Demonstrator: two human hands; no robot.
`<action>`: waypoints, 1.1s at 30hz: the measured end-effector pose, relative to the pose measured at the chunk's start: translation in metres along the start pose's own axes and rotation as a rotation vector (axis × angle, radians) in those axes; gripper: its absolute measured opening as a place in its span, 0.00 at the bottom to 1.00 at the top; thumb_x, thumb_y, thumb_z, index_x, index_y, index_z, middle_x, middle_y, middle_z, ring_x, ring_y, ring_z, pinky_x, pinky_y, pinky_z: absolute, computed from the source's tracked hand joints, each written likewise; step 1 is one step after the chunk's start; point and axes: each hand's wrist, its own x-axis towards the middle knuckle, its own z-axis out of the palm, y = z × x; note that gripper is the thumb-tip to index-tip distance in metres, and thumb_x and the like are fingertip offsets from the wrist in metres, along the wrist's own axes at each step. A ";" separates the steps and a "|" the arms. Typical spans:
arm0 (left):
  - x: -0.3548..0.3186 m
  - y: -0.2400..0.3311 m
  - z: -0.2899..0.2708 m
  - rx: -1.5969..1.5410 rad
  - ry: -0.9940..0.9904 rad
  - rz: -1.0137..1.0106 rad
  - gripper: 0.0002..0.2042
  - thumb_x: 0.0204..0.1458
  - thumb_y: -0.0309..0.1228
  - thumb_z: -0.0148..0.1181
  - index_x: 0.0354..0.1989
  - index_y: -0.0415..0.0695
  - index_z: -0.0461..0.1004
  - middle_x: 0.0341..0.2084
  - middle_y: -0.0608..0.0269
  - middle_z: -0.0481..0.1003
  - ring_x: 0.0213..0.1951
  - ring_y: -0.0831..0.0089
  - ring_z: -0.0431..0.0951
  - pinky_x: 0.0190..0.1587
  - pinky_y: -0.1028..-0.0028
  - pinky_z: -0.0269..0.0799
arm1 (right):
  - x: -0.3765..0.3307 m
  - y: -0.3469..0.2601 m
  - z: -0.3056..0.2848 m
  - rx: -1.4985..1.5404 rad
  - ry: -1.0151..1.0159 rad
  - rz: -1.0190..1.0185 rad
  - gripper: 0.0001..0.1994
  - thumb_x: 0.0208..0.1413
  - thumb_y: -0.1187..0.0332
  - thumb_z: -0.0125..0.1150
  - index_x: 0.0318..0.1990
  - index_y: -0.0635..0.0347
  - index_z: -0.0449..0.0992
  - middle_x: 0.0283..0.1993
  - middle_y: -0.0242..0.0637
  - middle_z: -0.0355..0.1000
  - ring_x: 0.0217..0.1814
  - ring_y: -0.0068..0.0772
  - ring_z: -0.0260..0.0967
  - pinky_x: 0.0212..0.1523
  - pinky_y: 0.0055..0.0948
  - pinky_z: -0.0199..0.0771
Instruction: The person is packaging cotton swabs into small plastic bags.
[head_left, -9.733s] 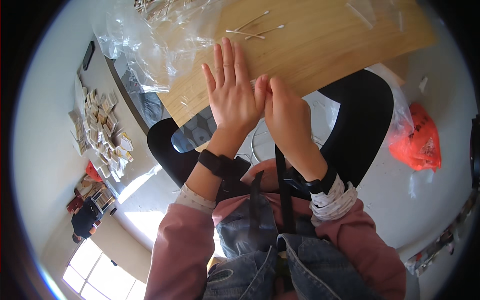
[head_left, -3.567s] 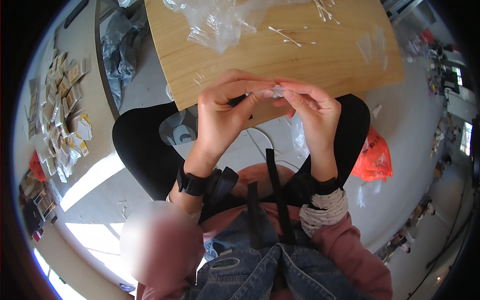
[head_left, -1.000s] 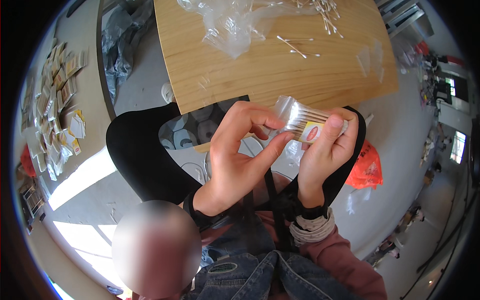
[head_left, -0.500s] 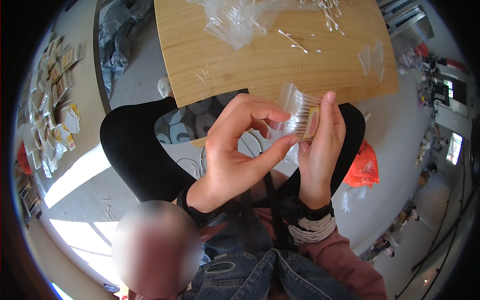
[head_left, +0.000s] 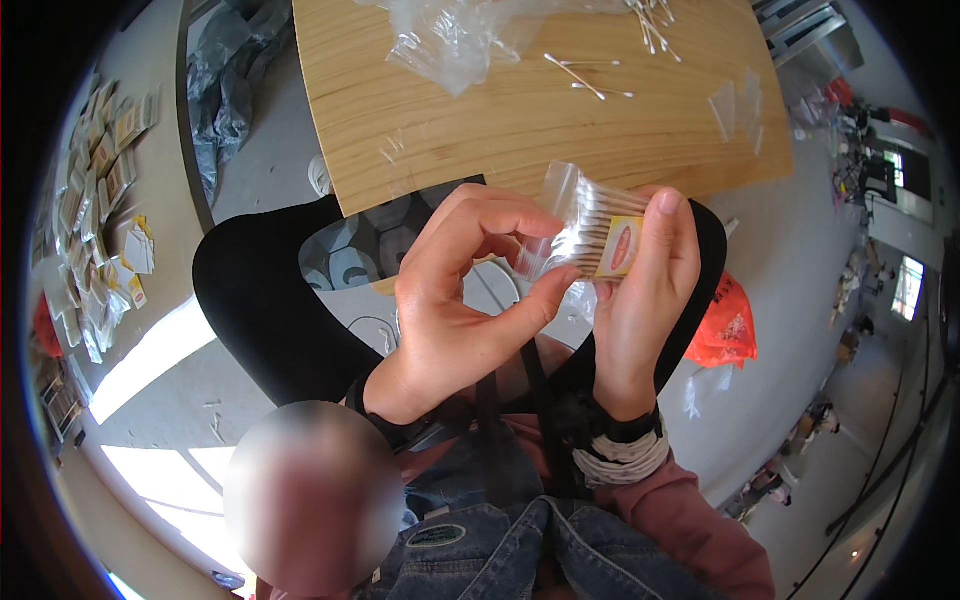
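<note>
Between my hands, above my lap and near the table's front edge, is a clear zip bag of cotton swabs (head_left: pixel 592 222). A yellow label card (head_left: pixel 621 247) shows through its right part. My right hand (head_left: pixel 645 270) grips the bag's right end, thumb on the front and fingers behind. My left hand (head_left: pixel 455 290) pinches the bag's left, zip end between thumb and fingers; some of those fingertips are hidden behind the film. The swabs lie side by side, white tips toward my left hand.
Loose swabs (head_left: pixel 590 78) and crumpled clear plastic (head_left: pixel 445 45) lie on the wooden table (head_left: pixel 420 130). Small clear bags (head_left: pixel 740 112) are at its right. Many packed swab bags (head_left: pixel 100 190) are heaped on a surface at left. A red plastic bag (head_left: pixel 725 325) stands on the floor at right.
The bag has turned so its label and swabs face up more fully. Both hands stay on it; my left hand has shifted slightly left.
</note>
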 end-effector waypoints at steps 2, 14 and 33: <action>0.000 0.000 0.000 0.003 -0.017 0.020 0.17 0.42 0.16 0.70 0.43 0.38 0.76 0.40 0.59 0.75 0.39 0.75 0.76 0.37 0.78 0.74 | -0.001 0.000 0.001 -0.032 0.071 -0.022 0.15 0.69 0.54 0.51 0.37 0.57 0.69 0.24 0.22 0.61 0.18 0.08 0.53 0.14 0.15 0.48; -0.001 0.001 0.000 -0.049 0.009 -0.080 0.14 0.45 0.17 0.70 0.41 0.38 0.76 0.41 0.60 0.75 0.39 0.76 0.76 0.38 0.78 0.74 | -0.009 0.004 0.001 -0.110 0.037 -0.268 0.09 0.69 0.64 0.50 0.42 0.60 0.66 0.31 0.26 0.63 0.21 0.09 0.54 0.19 0.14 0.53; 0.002 0.004 -0.001 -0.317 0.134 -0.495 0.09 0.48 0.18 0.69 0.37 0.36 0.77 0.38 0.64 0.76 0.39 0.80 0.77 0.41 0.79 0.74 | -0.009 0.025 0.001 -0.354 0.050 -0.416 0.11 0.68 0.65 0.53 0.44 0.65 0.64 0.38 0.34 0.65 0.36 0.20 0.63 0.37 0.21 0.67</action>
